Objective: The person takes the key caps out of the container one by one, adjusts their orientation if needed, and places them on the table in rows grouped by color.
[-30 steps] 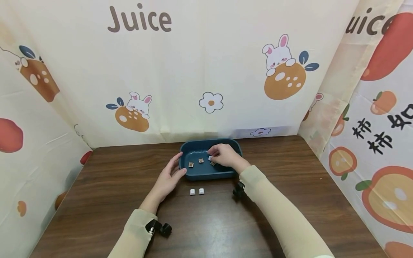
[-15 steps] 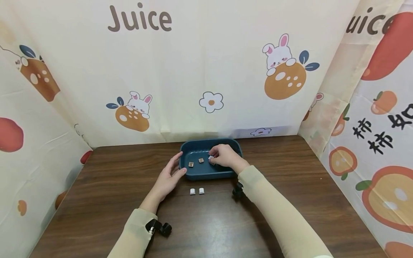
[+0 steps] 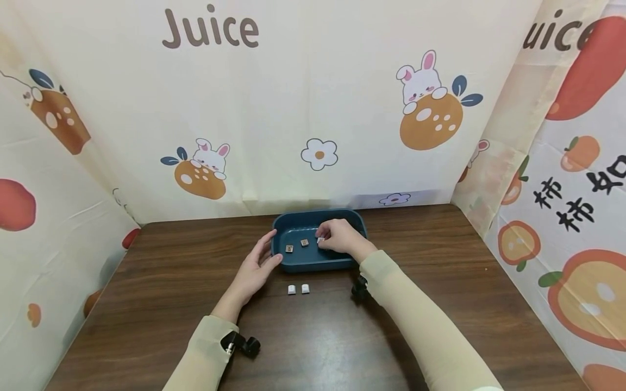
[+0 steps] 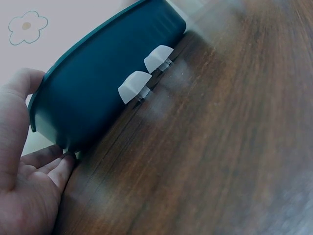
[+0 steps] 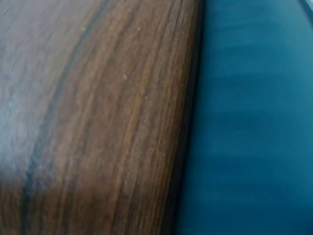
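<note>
Blue tray (image 3: pixel 318 266) sits close to the table's (image 3: pixel 161 271) far edge, just in front of the curtain (image 3: pixel 274 87); wood stretches away left, right and near, with two white caps (image 3: pixel 305 289) just beside the near wall. Your left hand (image 3: pixel 254 269), thumb and fingers spread apart, touches the tray's left end. Your right hand (image 3: pixel 343 239) reaches over the tray's right half. Fingertips together, pinching one white piece (image 3: pixel 320 239) inside the rim; two brown pieces (image 3: pixel 305 243) lie on the tray floor, left of that pinch.
</note>
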The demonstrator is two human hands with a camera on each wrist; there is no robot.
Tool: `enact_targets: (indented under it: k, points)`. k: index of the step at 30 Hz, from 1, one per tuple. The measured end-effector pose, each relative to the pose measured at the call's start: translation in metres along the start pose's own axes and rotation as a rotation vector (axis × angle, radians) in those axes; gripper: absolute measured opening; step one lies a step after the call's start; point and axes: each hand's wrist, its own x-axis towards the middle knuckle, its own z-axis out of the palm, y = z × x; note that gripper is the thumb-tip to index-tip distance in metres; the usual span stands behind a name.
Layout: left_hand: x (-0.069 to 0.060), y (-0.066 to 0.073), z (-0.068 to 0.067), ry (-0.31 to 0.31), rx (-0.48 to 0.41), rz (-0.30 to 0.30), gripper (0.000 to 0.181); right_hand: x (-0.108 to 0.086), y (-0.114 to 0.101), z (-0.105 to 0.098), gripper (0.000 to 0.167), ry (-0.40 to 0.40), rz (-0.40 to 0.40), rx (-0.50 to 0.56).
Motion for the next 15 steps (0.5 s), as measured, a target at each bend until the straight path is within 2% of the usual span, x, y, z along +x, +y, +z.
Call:
enact_targets:
  k: [8, 15]
  points:
    - [-0.0019, 0.0025, 0.0007, 0.004, 0.002, -0.008, 0.066, -0.0020, -0.0019, -0.0006, 0.016, -0.006, -0.014, -0.005]
    - [-0.0021, 0.0034, 0.0002, 0.003, 0.004, -0.003, 0.066, -0.0018, -0.0024, -0.0008, 0.016, 0.006, -0.028, 0.042]
